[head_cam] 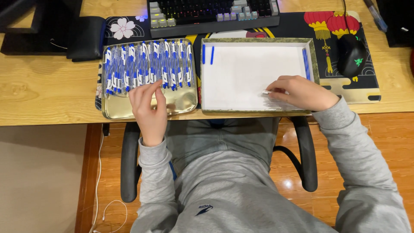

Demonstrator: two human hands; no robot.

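**Blue-and-clear pens: tray nearly full, box barely started**

Grey sleeves nearest us, both of our hands out over the table edge.

Left hand (148, 101) rests on the bare lower part of the gold metal tray (179, 103), fingers loosely spread, tips touching the bottom ends of the pens (146, 64). Nothing clamped in it that we can see.

Right hand (302, 91) sits inside the white box (241, 71), near its front right, fingers pinched together on a small pen part (266, 92) whose silver end pokes out to the left. We can't tell if it's a whole pen or a piece.

Progress, as we judge it: early. Pens fill the tray in a dense row, apparently untouched. In the box we see only two short blue pieces (208, 55) at the far left corner and a few thin blue rods (305, 62) along the right wall. Most of the box floor is bare.

Farther back: keyboard (213, 15), mouse (351, 55), patterned desk mat (362, 92).
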